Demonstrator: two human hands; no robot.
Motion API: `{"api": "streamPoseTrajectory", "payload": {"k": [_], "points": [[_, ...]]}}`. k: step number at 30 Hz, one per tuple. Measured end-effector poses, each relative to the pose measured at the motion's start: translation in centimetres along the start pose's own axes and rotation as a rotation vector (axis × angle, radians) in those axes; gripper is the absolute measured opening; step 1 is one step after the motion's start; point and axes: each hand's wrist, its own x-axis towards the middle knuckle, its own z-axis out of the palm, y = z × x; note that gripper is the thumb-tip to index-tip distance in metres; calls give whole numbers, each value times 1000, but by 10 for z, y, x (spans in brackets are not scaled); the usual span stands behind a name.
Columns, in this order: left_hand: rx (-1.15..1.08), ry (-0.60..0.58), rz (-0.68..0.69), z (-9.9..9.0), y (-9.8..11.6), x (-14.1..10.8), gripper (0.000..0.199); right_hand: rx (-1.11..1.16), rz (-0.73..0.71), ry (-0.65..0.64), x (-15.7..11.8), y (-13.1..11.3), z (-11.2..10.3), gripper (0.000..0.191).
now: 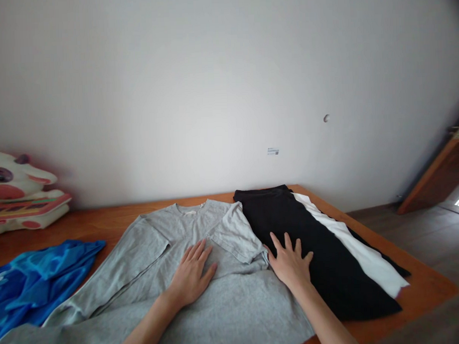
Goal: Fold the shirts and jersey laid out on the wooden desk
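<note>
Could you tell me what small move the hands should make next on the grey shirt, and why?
Probably the left hand should smooth outward toward the left side of the grey shirt, which is not yet folded in. The right sleeve already lies folded over the chest, while the right hand rests flat at the shirt's edge, partly on the black garment.

Cloth is covering most of the wooden table (425, 285), leaving bare wood only along the far edge at twelve o'clock and down the right rim at three o'clock. The grey shirt (227, 312) is lying across the centre, with the left hand (191, 276) resting flat on it. At one o'clock the black garment (323, 259) and the white garment (364, 257) on it are filling that side, the right hand (291, 264) pressing on the black cloth. At nine o'clock the blue cloth (33, 281) is blocking the left side, and the stuffed toy (19, 192) is sitting at ten o'clock against the wall (211, 92).
</note>
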Motion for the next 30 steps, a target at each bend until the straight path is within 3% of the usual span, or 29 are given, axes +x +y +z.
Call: {"api": "streamPoseTrajectory", "payload": {"k": [9, 14, 21, 26, 28, 30], "points": [[14, 27, 28, 3, -2, -3, 54, 46, 83, -57, 45, 64, 13, 56], [17, -5, 16, 2, -1, -2, 55, 71, 144, -61, 56, 79, 15, 58], [7, -26, 1, -3, 4, -1, 57, 57, 120, -57, 65, 99, 13, 59], [5, -69, -18, -8, 9, -1, 61, 61, 85, 118, 50, 86, 12, 51], [1, -68, -28, -9, 10, -1, 62, 141, -35, 215, 35, 70, 11, 44], [-4, -77, -35, -9, 11, 0, 63, 266, -208, 233, 16, 50, 10, 40]]}}
